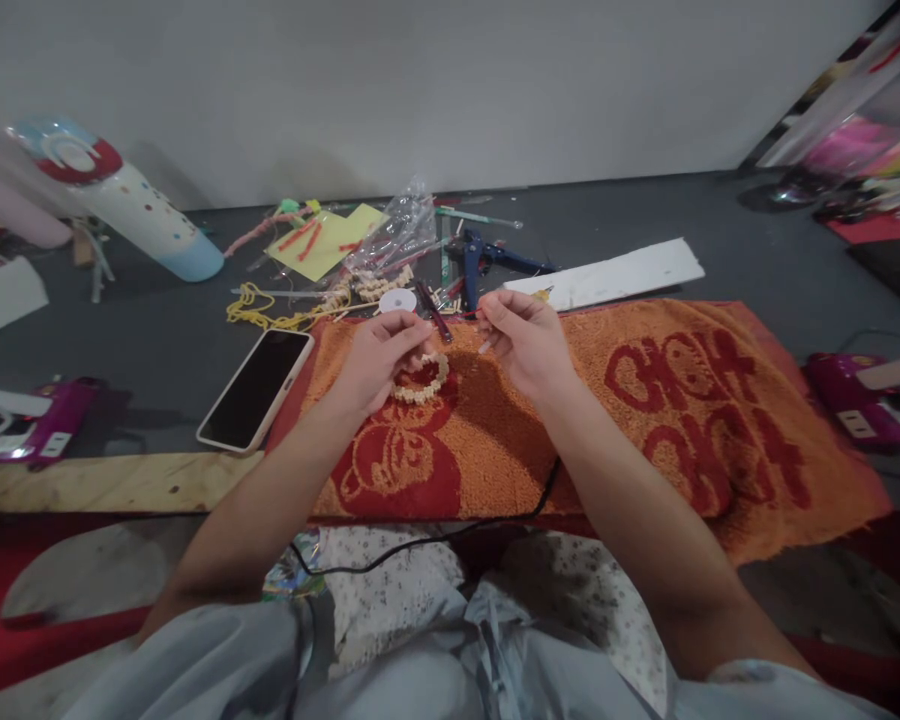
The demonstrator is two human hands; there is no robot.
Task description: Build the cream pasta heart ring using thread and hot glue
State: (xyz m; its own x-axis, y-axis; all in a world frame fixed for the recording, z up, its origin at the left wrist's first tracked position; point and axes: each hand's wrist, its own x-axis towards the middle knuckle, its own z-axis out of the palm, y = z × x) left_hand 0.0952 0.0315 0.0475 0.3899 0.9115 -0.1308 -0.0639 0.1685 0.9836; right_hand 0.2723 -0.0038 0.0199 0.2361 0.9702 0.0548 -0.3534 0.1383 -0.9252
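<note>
My left hand (pixel 384 358) is closed in a pinch, thumb against fingers, at one end of a short red thread (pixel 465 314). Pinching the thread's other end is my right hand (pixel 526 335), a little to the right. A small white tip pokes out below the right fingers; what it belongs to is hidden. A ring-shaped bracelet of cream beads (pixel 420 393) is just under my left fingertips; whether it hangs from the thread or rests on the towel I cannot tell. Both hands are above an orange and red towel (pixel 517 430).
A phone (pixel 256 388) lies left of the towel. Behind the hands are a white spool (pixel 397 300), dark tweezers-like tool (pixel 433 312), blue-handled tool (pixel 487 258), yellow cord (pixel 259 308), yellow paper (pixel 322 245) and white board (pixel 615 275). A bottle (pixel 142 220) stands at left. A black cable (pixel 420 545) crosses my lap.
</note>
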